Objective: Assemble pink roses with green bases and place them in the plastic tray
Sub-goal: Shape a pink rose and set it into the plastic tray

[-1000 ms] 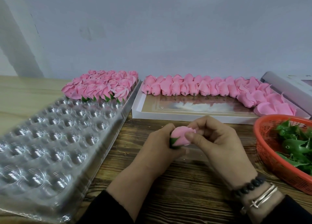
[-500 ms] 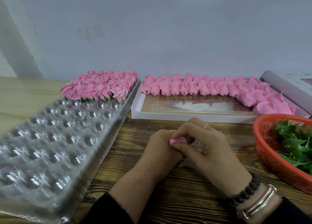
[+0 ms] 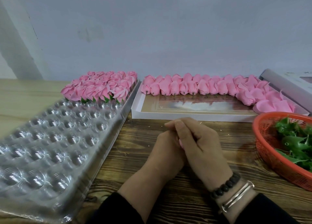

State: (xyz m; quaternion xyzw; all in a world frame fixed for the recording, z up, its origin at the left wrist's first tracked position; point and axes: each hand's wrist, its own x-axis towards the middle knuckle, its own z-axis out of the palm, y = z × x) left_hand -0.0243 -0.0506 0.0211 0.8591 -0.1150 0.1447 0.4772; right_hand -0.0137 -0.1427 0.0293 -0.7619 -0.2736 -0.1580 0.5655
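Both hands meet over the wooden table, cupped together around a pink rose (image 3: 181, 142), of which only a sliver shows between them. My left hand (image 3: 167, 149) wraps it from the left and my right hand (image 3: 199, 139) folds over it from the right. The clear plastic tray (image 3: 50, 139) lies at the left with many bare cups. Several finished roses with green bases (image 3: 101, 87) fill its far end. Loose pink rose heads (image 3: 202, 87) line the back of a white box (image 3: 168, 115).
An orange basket (image 3: 270, 156) holding green bases (image 3: 297, 141) sits at the right edge. A grey box lid (image 3: 287, 83) lies at the far right. A pale wall rises behind the table.
The rose, plainly seen between my fingertips a second ago, is now almost fully covered as both hands have closed over it and sunk a little toward the table.
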